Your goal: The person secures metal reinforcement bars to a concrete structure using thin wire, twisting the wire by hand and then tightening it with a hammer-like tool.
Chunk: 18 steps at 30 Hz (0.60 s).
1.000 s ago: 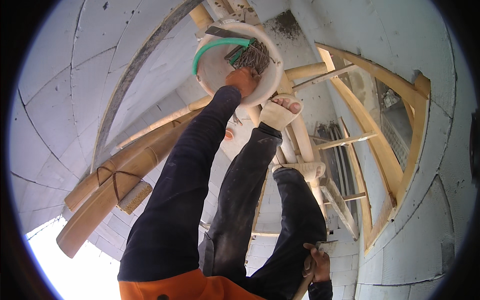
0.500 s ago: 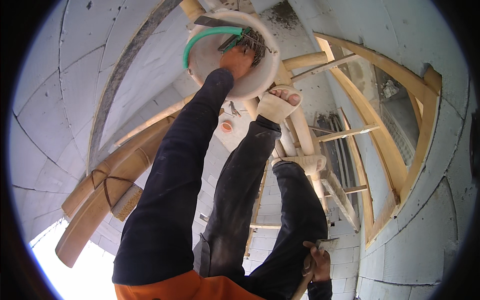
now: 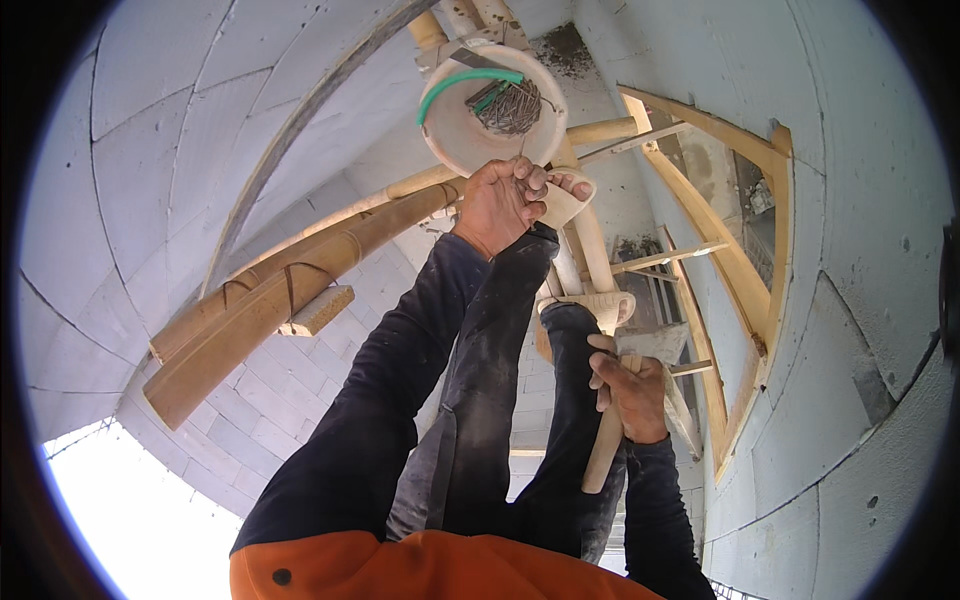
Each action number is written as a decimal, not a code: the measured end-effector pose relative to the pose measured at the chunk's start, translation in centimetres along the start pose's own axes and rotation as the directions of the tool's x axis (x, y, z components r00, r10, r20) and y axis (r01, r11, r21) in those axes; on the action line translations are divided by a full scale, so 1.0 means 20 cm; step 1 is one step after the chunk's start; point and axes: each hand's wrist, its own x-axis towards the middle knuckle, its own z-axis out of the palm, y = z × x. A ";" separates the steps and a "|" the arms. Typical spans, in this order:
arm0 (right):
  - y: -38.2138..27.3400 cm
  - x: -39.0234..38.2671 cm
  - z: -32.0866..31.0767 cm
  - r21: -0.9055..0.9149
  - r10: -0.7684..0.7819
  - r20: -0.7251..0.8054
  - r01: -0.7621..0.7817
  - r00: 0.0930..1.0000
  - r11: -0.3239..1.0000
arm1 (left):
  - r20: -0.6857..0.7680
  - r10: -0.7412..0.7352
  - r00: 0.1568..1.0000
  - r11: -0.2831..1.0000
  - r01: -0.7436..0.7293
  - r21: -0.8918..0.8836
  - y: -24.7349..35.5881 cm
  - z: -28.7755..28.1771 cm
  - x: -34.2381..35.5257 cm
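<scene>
My left hand [image 3: 502, 205] is closed, fingertips pinched together, just below the near rim of a pale round bucket [image 3: 450, 140]. Whatever it may hold is too small to make out. Inside the bucket lie a heap of nails [image 3: 515, 108], a green curved hose-like piece [image 3: 445, 92] and a dark flat strip [image 3: 478, 60]. Lower right, my right hand [image 3: 635, 397] is wrapped round a hammer with a wooden handle [image 3: 603, 455]. The hammer's head is mostly hidden by my fingers. My sandalled feet [image 3: 565, 195] stand on wooden poles below the bucket.
Thick bamboo-like poles [image 3: 270, 310] run along the left, tied with cord, with a block [image 3: 320, 310] beside them. A wooden window frame [image 3: 735, 250] is set in the pale block wall [image 3: 850, 330] on the right. The ground lies far below the poles.
My left hand has come out of the bucket, away from the nails, and back toward me with fingers closed. My right hand has risen forward with the hammer. The view has shifted slightly.
</scene>
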 end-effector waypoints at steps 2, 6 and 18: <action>-0.14 0.14 0.14 -0.020 -0.205 -0.065 0.204 0.977 0.979 | -0.010 0.066 0.998 0.994 -0.067 -0.082 -0.10 0.12 -0.09; -0.19 0.36 0.31 -0.180 -0.469 -0.145 0.443 0.871 0.878 | 0.007 0.099 0.995 0.976 -0.096 -0.195 -0.24 0.36 -0.19; -0.20 0.21 0.32 -0.473 -0.527 -0.057 0.442 0.848 0.762 | -0.272 0.277 0.922 0.961 -0.273 0.050 -0.31 0.33 -0.29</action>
